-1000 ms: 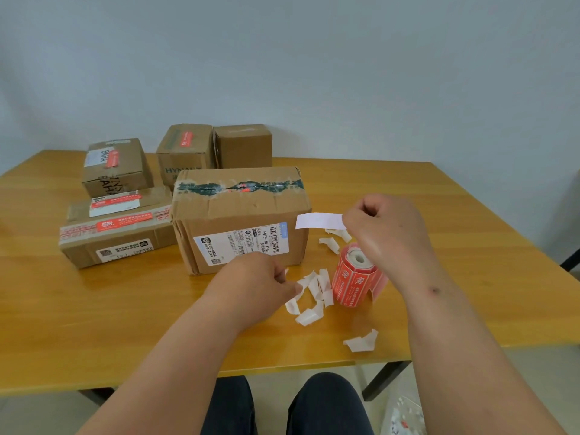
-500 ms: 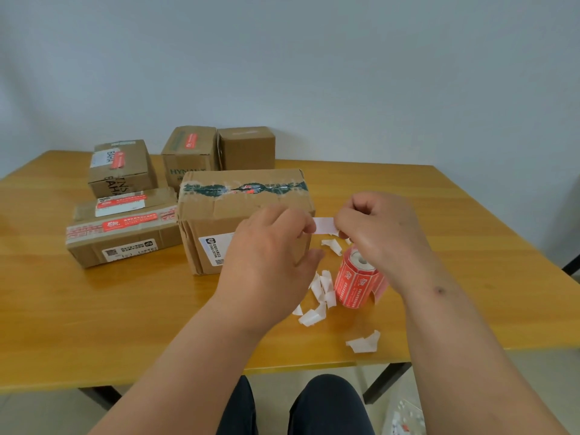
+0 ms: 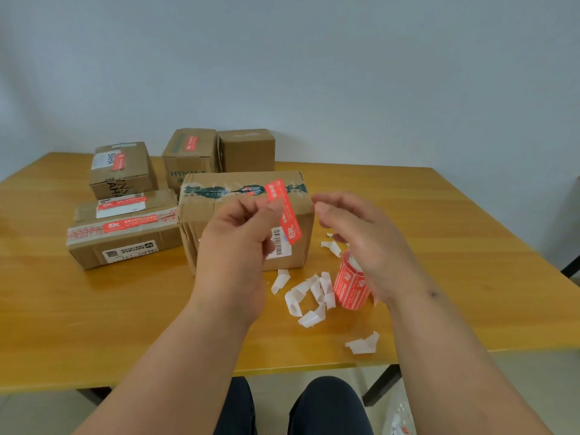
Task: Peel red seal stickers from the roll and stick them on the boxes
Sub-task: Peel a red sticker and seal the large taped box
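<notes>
Legible text, placed relative to the large taped box [image 3: 244,221]:
- "HYNAUT" on the front of the box [image 3: 188,158] behind it.
- "BAHA" on the box [image 3: 122,171] to the far left rear.

The large brown cardboard box [image 3: 244,221] bears dark green patterned tape. Before it hangs a long red seal sticker [image 3: 284,211] with white print. Right of it stands a red printed sticker roll [image 3: 350,287] among white curled backing scraps [image 3: 309,293] on the honey-yellow wooden table [image 3: 94,324].

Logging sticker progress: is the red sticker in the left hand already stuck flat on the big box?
No, the left hand pinches the red sticker by its top, dangling before the big box.
</notes>
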Demonstrator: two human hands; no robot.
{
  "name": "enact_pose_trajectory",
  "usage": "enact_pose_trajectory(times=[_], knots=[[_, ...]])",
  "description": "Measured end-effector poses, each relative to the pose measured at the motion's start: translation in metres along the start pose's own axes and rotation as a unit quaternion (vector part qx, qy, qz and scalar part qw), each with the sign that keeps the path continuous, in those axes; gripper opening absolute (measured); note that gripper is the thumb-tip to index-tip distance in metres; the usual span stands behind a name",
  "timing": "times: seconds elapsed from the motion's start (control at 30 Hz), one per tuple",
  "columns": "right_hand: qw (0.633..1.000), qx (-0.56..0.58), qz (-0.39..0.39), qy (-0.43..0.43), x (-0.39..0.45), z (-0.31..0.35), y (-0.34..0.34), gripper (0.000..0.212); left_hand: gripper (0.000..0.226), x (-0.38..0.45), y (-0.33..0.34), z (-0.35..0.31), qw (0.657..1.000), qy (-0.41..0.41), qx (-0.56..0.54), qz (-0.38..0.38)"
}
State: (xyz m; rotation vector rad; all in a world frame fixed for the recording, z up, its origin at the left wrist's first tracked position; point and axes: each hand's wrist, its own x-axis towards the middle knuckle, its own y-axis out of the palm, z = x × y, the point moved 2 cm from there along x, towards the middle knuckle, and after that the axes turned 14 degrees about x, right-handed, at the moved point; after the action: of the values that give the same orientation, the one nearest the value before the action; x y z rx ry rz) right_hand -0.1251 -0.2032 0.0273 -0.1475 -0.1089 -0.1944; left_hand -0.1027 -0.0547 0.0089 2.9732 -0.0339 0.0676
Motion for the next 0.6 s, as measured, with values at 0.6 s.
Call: enact_pose_trajectory(times=[0.6], knots=[[0.993, -0.089, 0.05, -0.062, 0.013, 0.015, 0.024, 0.009, 0.014, 0.012, -0.024, -0.002, 0.983, 0.083, 0.116, -0.113]])
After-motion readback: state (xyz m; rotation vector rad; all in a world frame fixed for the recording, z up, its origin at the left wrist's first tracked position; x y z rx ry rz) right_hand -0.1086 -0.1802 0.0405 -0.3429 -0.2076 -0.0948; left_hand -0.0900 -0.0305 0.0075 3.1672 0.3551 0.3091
